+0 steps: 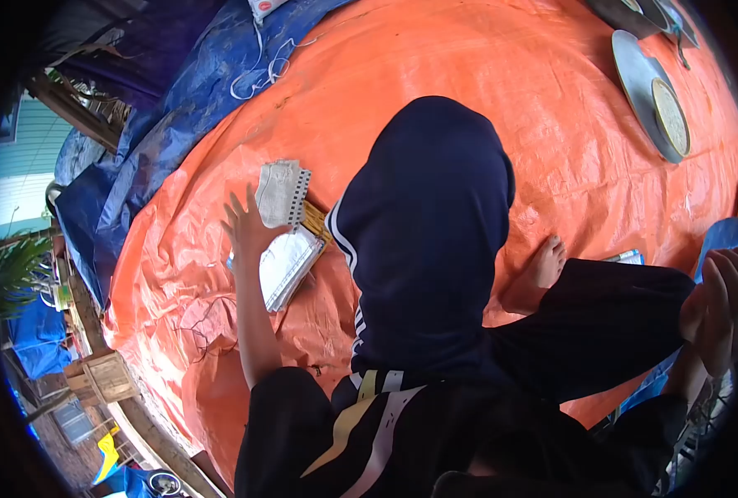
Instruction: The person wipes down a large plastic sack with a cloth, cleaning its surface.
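My left hand [248, 228] is raised with its fingers spread and nothing in it. Just beyond it on the orange tarp [385, 50] lies a small stack: a grey spiral notebook [279, 192], a yellowish bundle [315, 222] partly hidden beneath, and a white book or paper block [290, 264]. The left hand overlaps this stack in view; whether it touches cannot be told. At the far right edge, my right hand [716, 311] is up beside my bent knee, its fingers loosely extended and slightly curved, with no object visible in it. My dark-clothed leg [435, 249] stands bent in the middle.
A round metal tray [634, 91] with a shallow round container [672, 120] rests at the upper right. A blue tarp [170, 158] borders the left side, with a white cord [261, 79] near the top. A small blue-white packet [626, 257] lies near my bare foot [547, 264].
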A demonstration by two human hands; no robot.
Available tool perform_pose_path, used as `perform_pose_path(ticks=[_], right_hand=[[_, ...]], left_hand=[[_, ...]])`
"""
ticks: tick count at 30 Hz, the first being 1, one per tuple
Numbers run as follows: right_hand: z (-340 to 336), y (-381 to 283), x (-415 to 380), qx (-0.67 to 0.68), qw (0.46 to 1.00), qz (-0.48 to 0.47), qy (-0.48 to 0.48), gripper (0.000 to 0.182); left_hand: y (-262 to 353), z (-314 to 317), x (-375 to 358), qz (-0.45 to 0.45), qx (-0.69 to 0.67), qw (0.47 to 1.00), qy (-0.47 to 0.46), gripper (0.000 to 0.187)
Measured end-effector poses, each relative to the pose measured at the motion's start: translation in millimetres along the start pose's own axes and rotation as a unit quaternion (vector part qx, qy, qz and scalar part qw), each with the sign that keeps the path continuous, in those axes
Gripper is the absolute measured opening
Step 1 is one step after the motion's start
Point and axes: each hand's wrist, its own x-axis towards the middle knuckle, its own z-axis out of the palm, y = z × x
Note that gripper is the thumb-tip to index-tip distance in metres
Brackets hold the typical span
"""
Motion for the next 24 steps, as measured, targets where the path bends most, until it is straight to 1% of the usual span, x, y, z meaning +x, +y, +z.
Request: perform_pose_path(ticks=[1, 2, 4, 5, 7, 9, 10, 11, 13, 14, 15, 16, 17, 18, 19, 24], right_hand=[[5.8, 8.0, 0.8, 0.025, 0.999, 0.003, -0.034, 0.022], [16.4, 15.6, 6.1, 0.034, 0.999, -0.001, -0.037, 0.022], [47.2, 27.3, 26.0, 0.065, 0.997, 0.005, -0.032, 0.023], [60.9, 29.8, 32.6, 0.081, 0.996, 0.008, -0.033, 0.024], [82.5, 28.5, 38.3, 0.107, 0.994, -0.013, -0.037, 0.029], [94.8, 24.4, 41.6, 0.131, 0.99, -0.035, -0.042, 0.034], [96.2, 24.7, 44.1, 0.14, 0.989, -0.034, -0.038, 0.035], [97.5, 24.6, 45.3, 0.15, 0.988, -0.031, -0.033, 0.036], [99.8, 26.8, 44.9, 0.161, 0.986, -0.014, -0.026, 0.037], [100.4, 28.0, 45.9, 0.161, 0.987, -0.009, -0.02, 0.037], [100.6, 28.8, 47.6, 0.16, 0.987, -0.003, -0.015, 0.036], [99.8, 29.2, 47.3, 0.159, 0.987, 0.003, -0.01, 0.036], [98.7, 28.8, 45.1, 0.164, 0.986, 0.003, -0.015, 0.035], [98.2, 27.5, 43.1, 0.171, 0.985, 0.003, -0.019, 0.034], [98.0, 25.7, 41.5, 0.179, 0.984, 0.002, -0.023, 0.034], [90.5, 24.1, 32.5, 0.171, 0.985, 0.022, -0.022, 0.032]], left_hand=[[-16.3, 36.6, -16.3, -0.019, 0.012, 0.999, -0.047, 0.135], [-29.3, 63.7, -35.4, -0.034, 0.022, 0.995, -0.095, 0.137], [-36.5, 94.7, -67.8, -0.046, -0.044, 0.988, -0.141, 0.14], [-42.2, 110.0, -76.0, -0.032, -0.042, 0.994, -0.098, 0.136], [-50.9, 134.9, -82.9, -0.005, -0.042, 0.999, -0.002, 0.127], [-77.2, 137.0, -70.1, 0.044, -0.099, 0.992, -0.067, 0.111], [-93.6, 134.1, -61.0, 0.072, -0.125, 0.985, -0.098, 0.103], [-105.7, 122.6, -58.9, 0.128, -0.162, 0.976, -0.064, 0.072], [-132.6, 105.2, -49.3, 0.095, -0.264, 0.951, -0.128, 0.052], [-151.9, 100.7, -43.2, 0.101, -0.25, 0.958, -0.094, 0.047], [-157.0, 87.2, -38.4, 0.107, -0.236, 0.964, -0.059, 0.042], [-167.7, 68.4, -33.6, 0.078, -0.253, 0.961, -0.084, 0.04], [-147.4, 23.4, -35.6, 0.069, -0.264, 0.958, -0.087, 0.039], [-143.3, -1.2, -34.7, 0.065, -0.231, 0.969, -0.066, 0.041], [-142.6, -19.0, -32.2, 0.062, -0.219, 0.971, -0.073, 0.041], [-155.1, -64.4, -24.7, 0.013, -0.229, 0.967, -0.11, 0.042]])
